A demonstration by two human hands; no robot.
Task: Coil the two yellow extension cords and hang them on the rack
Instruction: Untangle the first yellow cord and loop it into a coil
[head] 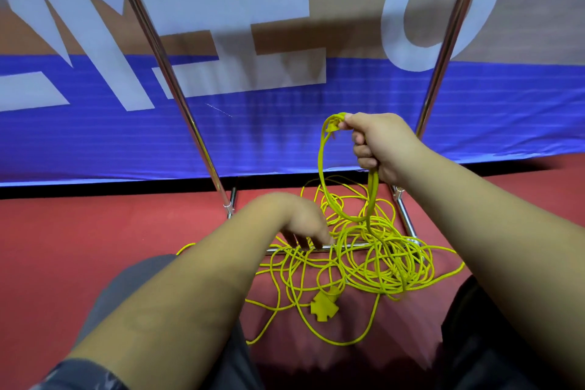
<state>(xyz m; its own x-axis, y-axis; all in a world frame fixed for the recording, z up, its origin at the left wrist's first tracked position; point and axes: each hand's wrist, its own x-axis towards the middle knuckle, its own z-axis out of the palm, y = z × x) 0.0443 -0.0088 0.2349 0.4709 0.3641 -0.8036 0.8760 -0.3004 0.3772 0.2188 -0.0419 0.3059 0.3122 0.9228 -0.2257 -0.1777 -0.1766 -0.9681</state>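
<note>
While right hand [378,146] grips raised cord loop [320,168] | left hand [302,223] points down, loosely spread, over tangle [376,258]

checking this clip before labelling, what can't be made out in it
Rack: its top is cut off by the head view's upper edge.
Left hand: blurred by motion, so whether it grips a cord is unclear.
Cords: a tangled pile in which the two cannot be told apart.
Plug: partly covered by the right hand.
</note>
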